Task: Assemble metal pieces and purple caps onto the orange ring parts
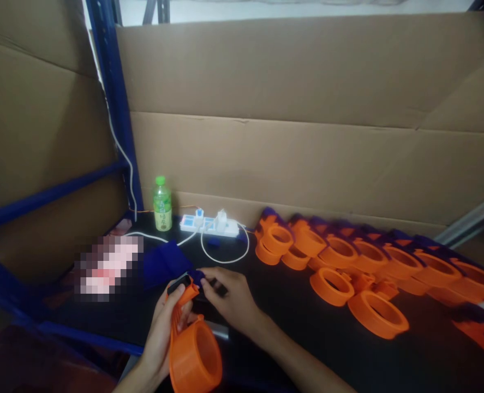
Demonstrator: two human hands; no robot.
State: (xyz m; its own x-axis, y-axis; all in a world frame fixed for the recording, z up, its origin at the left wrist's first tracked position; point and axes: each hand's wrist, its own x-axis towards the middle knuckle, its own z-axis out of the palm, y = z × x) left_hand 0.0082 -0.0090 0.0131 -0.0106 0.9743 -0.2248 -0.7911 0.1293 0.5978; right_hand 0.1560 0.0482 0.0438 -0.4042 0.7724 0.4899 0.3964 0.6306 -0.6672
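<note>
Obs: my left hand (160,333) is closed round the handle of an orange ring part (195,355), its round opening tipped toward me, low at the near edge of the black worktop (291,305). My right hand (233,297) is just beside it, fingertips pinched narrow on a small black piece (180,283) at the top of the handle; whether that piece is seated or only resting there I cannot tell, the spot is blurred.

Method note: for this fitting step I judge it best to hold the ring steady with the left and let only the right fingertips move, pressing square to the handle end so the small piece does not cock sideways. A blue cloth (166,262) lies just behind the hands.

Containers: a green-capped bottle (162,204) stands upright at the back left, cap on, pale liquid inside, level not readable. The pile of orange rings (348,262) to the right lies loose on the worktop, in no bin; the rings that face me look hollow. A white power strip (209,224) lies near the bottle, two plugs in it
</note>
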